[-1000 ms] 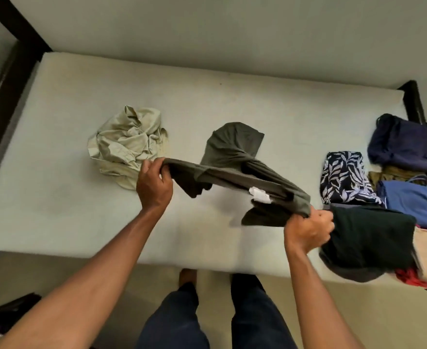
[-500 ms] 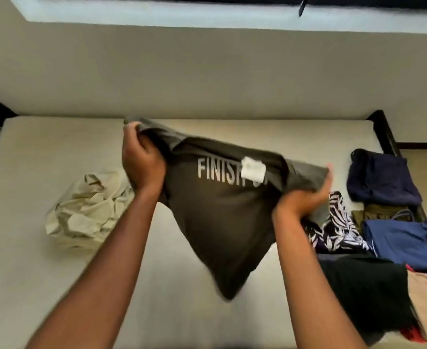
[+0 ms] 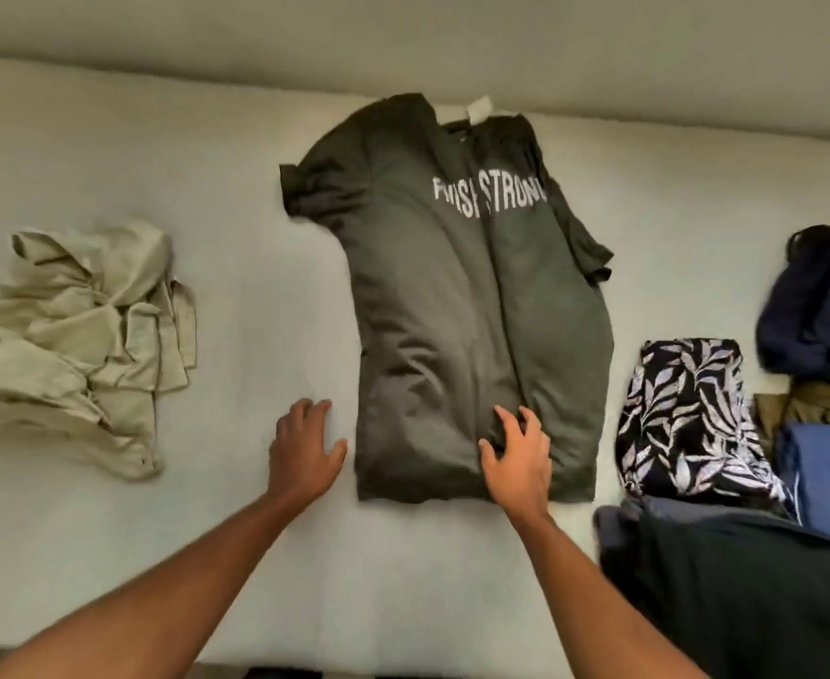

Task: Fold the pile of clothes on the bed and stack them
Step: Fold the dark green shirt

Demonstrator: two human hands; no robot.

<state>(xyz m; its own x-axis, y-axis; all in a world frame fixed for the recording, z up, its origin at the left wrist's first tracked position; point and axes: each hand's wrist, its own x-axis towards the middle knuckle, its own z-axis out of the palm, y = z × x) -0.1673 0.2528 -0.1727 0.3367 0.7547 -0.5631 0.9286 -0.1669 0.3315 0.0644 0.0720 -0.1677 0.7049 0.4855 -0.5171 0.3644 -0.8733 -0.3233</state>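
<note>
At the middle of the bed (image 3: pixel 217 154), a dark olive T-shirt (image 3: pixel 452 316) lies spread flat, print side up. Its collar points to twelve o'clock, its hem to six, and white letters cross the chest. The left hand (image 3: pixel 307 448) is at about seven o'clock from the shirt's centre, just beside the lower left edge of the cloth. It is wide open and holds nothing, with the fingers splayed and pointing toward twelve and the thumb reaching toward the shirt. Whether the palm presses the mattress or floats just above it cannot be told. The right hand (image 3: pixel 516 450) sits on the shirt near the hem, at about six o'clock from its centre. Its fingers are spread and slightly bent, with the tips on the fabric beside a lengthwise crease, and it grips no fold that can be made out. At nine o'clock, well apart from the shirt, lies a crumpled beige garment (image 3: pixel 80 345). At three to four o'clock are folded pieces: a black-and-white leaf-print one (image 3: pixel 682 419) nearest the shirt, a navy one (image 3: pixel 815 311) and a blue one (image 3: pixel 824 477) beyond it, and a black one (image 3: pixel 746 590) at five o'clock.
</note>
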